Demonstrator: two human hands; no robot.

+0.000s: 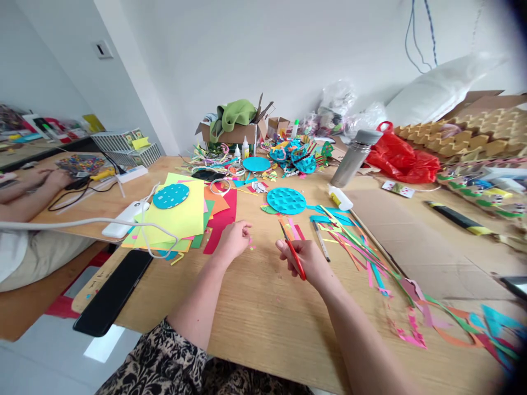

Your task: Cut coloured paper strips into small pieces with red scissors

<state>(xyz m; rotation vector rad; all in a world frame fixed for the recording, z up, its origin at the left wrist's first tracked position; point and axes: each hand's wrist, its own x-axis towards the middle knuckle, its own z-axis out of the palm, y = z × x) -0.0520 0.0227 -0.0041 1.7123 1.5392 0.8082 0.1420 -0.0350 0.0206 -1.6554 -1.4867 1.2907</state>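
Observation:
My right hand (307, 259) is wrapped round a pair of scissors (295, 253) with red handles, blades pointing away from me and to the left. To its left, my left hand (235, 240) hovers low over the table with fingers curled inward; what they hold, if anything, is too small to name. Tiny pink paper bits (252, 248) show by its fingertips. Beyond both hands lies a blue oval (286, 201) with raised scale-like flaps. A red paper sheet (222, 219) is just past my left hand, and a pen (321, 241) lies right of the scissors.
Yellow paper sheets (185, 219) carry a spotted blue oval (171, 196) on the left, near a black phone (113, 293) and a white power strip (125, 219). Paper strips (362, 252), a glue bottle (340, 198), a steel flask (356, 159) and cardboard (411, 247) occupy the right. A co-worker's hands (49, 180) are far left.

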